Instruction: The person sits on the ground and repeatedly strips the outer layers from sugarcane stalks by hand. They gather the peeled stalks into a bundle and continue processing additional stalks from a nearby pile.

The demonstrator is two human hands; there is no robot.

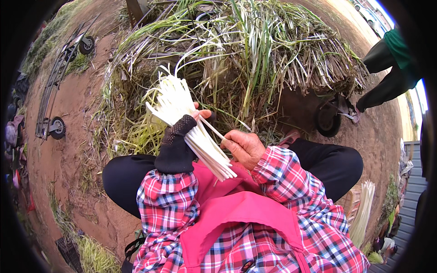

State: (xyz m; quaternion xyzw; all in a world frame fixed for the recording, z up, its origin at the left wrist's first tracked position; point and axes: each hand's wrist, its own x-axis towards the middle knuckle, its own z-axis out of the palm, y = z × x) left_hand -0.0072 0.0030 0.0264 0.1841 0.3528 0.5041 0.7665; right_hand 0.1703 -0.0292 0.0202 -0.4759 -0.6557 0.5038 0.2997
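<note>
A bundle of long white stalks (pixel 193 127) lies slanted across the middle, its loose tips up and to the left and its even ends down and to the right. My left hand (pixel 177 141), in a black fingerless glove with small dots, is closed around it; bare fingertips show on the far side. Just right of the bundle, my bare right hand (pixel 246 148) pinches the end of a single pale stalk (pixel 212 128) that angles out from the others. The rest of that stalk merges with the bundle.
A large heap of green and dried stalks (pixel 255 59) lies ahead, with a wheel (pixel 327 119) beneath its right side. A wheeled metal frame (pixel 50 95) lies left. Another bundle of white stalks (pixel 363 211) stands at my right. Another person's legs (pixel 391 73) are at far right.
</note>
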